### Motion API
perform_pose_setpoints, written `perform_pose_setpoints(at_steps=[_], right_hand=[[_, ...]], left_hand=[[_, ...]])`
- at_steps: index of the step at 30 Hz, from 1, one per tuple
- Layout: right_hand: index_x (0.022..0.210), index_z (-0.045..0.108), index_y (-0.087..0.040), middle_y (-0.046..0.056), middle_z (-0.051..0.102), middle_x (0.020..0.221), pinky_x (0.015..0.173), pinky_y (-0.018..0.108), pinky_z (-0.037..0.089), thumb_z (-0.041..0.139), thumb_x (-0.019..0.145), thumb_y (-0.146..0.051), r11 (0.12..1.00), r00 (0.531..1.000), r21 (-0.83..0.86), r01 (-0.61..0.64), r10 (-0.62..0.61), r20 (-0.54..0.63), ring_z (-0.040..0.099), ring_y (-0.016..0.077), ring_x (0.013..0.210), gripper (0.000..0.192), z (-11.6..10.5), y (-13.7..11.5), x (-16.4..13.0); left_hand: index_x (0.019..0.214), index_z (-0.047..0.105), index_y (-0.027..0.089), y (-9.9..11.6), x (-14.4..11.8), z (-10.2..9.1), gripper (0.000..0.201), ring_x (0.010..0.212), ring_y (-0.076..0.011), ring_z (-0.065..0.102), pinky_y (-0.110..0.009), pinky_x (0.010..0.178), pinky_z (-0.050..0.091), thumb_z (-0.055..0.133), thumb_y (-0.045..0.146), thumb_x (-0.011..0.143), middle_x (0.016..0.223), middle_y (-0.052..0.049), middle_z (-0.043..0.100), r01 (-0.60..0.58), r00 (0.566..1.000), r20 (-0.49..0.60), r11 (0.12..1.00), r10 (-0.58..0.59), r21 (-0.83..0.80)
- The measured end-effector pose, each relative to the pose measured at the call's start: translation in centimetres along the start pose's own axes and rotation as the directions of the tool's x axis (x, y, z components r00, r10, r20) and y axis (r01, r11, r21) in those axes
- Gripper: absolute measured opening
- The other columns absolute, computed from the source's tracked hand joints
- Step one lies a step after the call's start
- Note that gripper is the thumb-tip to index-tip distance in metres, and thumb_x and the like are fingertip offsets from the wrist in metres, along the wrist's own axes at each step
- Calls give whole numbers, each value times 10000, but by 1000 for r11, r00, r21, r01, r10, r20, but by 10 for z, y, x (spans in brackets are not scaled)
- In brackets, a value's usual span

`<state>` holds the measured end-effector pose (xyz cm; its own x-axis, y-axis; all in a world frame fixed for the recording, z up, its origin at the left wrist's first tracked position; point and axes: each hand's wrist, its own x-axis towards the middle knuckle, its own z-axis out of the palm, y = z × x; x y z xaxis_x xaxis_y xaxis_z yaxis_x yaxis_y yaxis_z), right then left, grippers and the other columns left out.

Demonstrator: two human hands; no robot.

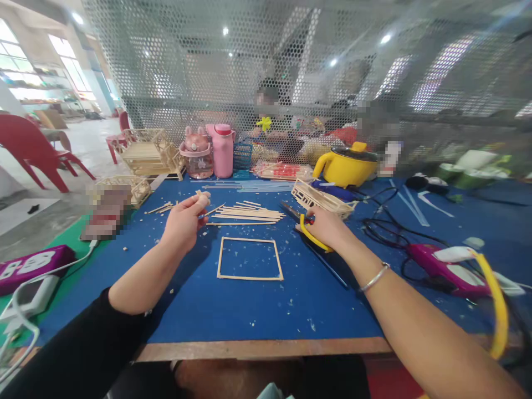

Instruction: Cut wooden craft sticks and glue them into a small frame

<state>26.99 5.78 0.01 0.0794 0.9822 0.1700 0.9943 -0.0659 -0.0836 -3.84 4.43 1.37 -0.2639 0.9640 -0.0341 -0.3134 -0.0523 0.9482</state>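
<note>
1. Head view: yellow-handled pliers (316, 237) lie right of centre, dark jaws pointing to the upper left. Right hand (326, 226) is curled around the handles; exact finger positions partly hidden.
2. Left hand (183, 220), left of centre, is raised, fingers bent, thumb and fingertips closed together on a small pale piece (203, 194). Its shape is too small to tell.
3. Loose wooden sticks (249, 215) lie at centre, between the hands, roughly parallel and mostly running left to right.
4. Stick rectangle (250, 278) lies flat just below them, apart from both hands. Four sides joined, inside open to the blue tabletop (249, 318). Pale crumbs are scattered around.
5. Small slatted wooden piece (322, 200) sits just beyond the right hand, tilted.
6. Upper centre, left to right: clear bottle with pink top (198, 160), pink flask (223, 152), red-and-white packet (283, 171), yellow pot with dark lid (348, 168).
7. Upper left: larger wooden model (147, 154), near a red chair (31, 145). Right edge: purple device (446, 269) among black cables (380, 228). Perforated metal screen (199, 72) spans the top.
</note>
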Motion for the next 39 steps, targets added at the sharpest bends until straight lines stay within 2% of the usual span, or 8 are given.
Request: perform_pose_setpoints(at_steps=[6, 11, 15, 23, 26, 31, 35, 39], right_hand=[[1134, 610, -164, 131, 680, 1073, 698, 292, 456, 623, 723, -324, 977, 954, -171, 129, -75, 291, 641, 262, 933, 442, -25, -16, 6], [990, 701, -133, 168, 707, 950, 658, 320, 456, 696, 597, -193, 938, 920, -249, 242, -141, 365, 653, 300, 846, 397, -44, -41, 21], [976, 723, -185, 129, 716, 955, 729, 291, 445, 611, 689, -168, 921, 919, -232, 315, -234, 317, 648, 252, 887, 309, -40, -71, 49], [886, 752, -224, 38, 738, 918, 682, 199, 425, 574, 733, -217, 848, 821, -69, 526, -485, 302, 649, 172, 838, 235, 4, -134, 96], [886, 753, -199, 62, 738, 905, 663, 209, 425, 584, 719, -197, 844, 814, -66, 533, -489, 313, 653, 182, 822, 238, 10, -140, 104], [819, 749, -156, 118, 733, 861, 650, 243, 434, 599, 690, -134, 853, 823, -81, 515, -466, 326, 662, 214, 783, 199, 9, -148, 104], [804, 712, -105, 191, 709, 874, 677, 289, 441, 583, 683, -62, 874, 856, -78, 479, -446, 262, 657, 262, 815, 182, 8, -155, 92], [1019, 612, -115, 168, 675, 957, 731, 304, 442, 445, 831, -118, 888, 883, 13, 460, -459, 95, 623, 234, 887, 252, -4, -144, 71]], left_hand=[[855, 688, 139, -2, -3, 3, 162, 528, -28, 547, -106, 424, 418, 703, 222, 717, 866, -49, 703, 97, 992, 94, 992, -89, -79], [881, 676, 137, -6, -7, 5, 117, 529, -37, 583, -111, 439, 453, 650, 185, 777, 863, -60, 714, 188, 969, 179, 978, -170, -90], [909, 663, 130, -8, -11, 8, 117, 528, -39, 594, -111, 433, 453, 599, 160, 816, 861, -64, 712, 249, 952, 206, 964, -226, -91], [966, 646, 151, -10, -3, 5, 170, 476, -5, 532, -96, 403, 398, 587, 214, 820, 947, -53, 707, 139, 988, -47, 977, -148, -161], [905, 656, 133, -16, -11, 11, 143, 439, -6, 501, -110, 400, 387, 608, 218, 799, 885, -58, 714, 182, 979, 109, 981, -174, -73], [816, 677, 122, -21, -32, 20, 199, 412, -20, 494, -145, 420, 394, 675, 309, 748, 801, -69, 720, 160, 878, 436, 980, -198, 122], [828, 685, 125, -21, -37, 20, 179, 471, -37, 548, -145, 445, 406, 678, 287, 751, 828, -75, 720, 175, 838, 495, 972, -230, 157], [836, 685, 112, -21, -36, 19, 133, 591, -64, 624, -129, 471, 426, 635, 229, 798, 878, -91, 713, 218, 827, 489, 960, -278, 177]])
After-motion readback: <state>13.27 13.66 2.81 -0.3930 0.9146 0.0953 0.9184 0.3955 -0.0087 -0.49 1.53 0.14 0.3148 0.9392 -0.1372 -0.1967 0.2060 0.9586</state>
